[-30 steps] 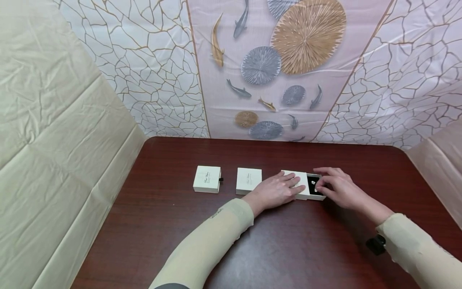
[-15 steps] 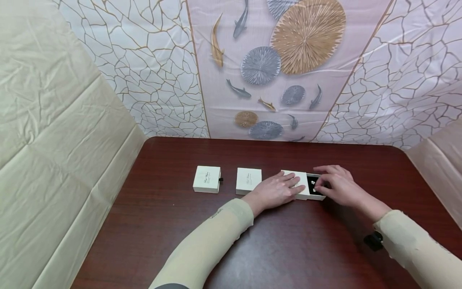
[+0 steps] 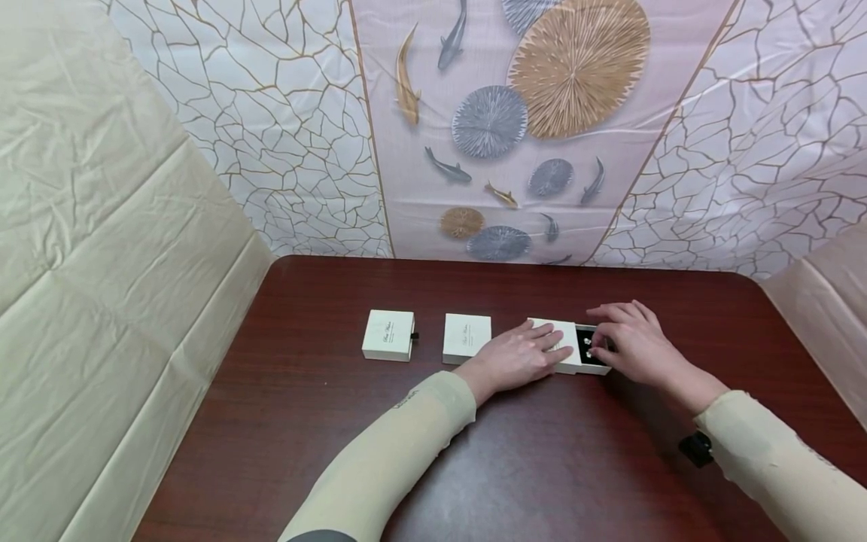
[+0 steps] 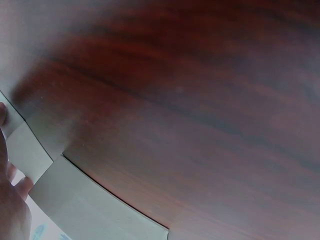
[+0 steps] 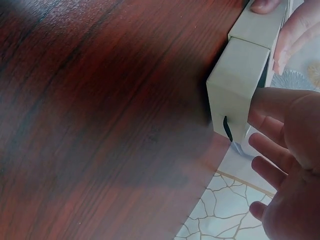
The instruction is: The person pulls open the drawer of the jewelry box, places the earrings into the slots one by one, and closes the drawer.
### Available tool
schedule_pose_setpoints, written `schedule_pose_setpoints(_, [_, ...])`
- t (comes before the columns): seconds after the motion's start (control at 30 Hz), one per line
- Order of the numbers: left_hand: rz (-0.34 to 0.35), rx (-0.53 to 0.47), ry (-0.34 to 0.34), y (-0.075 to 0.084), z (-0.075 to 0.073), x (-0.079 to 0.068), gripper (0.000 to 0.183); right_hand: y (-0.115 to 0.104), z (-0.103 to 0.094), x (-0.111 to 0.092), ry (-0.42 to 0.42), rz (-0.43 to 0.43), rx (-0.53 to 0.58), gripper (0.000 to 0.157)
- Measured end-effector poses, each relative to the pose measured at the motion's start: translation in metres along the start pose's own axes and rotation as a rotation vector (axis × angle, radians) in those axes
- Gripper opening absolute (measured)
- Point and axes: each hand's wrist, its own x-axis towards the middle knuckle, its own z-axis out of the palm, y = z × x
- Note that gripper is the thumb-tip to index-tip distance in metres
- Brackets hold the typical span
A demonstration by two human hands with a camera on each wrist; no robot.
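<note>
A small white drawer box [image 3: 567, 335] lies at the right, its black-lined drawer [image 3: 594, 369] partly slid out to the right. Two small shiny stud earrings [image 3: 588, 342] show on the black lining. My left hand [image 3: 518, 352] rests over the box sleeve, fingers spread straight on top and its thumb against the front wall in the right wrist view. Thumb and forefinger of my right hand [image 3: 633, 348] pinch at the lower earring inside the drawer. Their tips are hidden behind the drawer wall [image 5: 230, 102] in the right wrist view, where a black pull tab [image 5: 227, 129] hangs.
A second white box [image 3: 467, 337] stands just left, partly behind my left wrist. Farther left is a third one [image 3: 387, 336] with a black tab on its right side. All sit on a dark red wooden table [image 3: 515, 467], with patterned cloth [image 3: 311, 150] behind it.
My right hand has turned slightly and its forearm has shifted a little left, while its fingertips stay in the drawer. The left hand and the boxes have kept their places.
</note>
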Motion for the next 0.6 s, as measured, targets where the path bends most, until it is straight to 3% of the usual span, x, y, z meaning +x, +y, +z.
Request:
schedule_pose_setpoints(0.3, [-0.007,-0.005,-0.003,-0.001,-0.001,-0.001,0.045,0.006,-0.015,-0.004,0.064,0.026,0.022,0.015])
schedule_pose_setpoints(0.6, [-0.005,-0.010,-0.006,0.000,-0.001,-0.001,0.045,0.021,-0.015,-0.014,0.047,0.058,0.012,0.013])
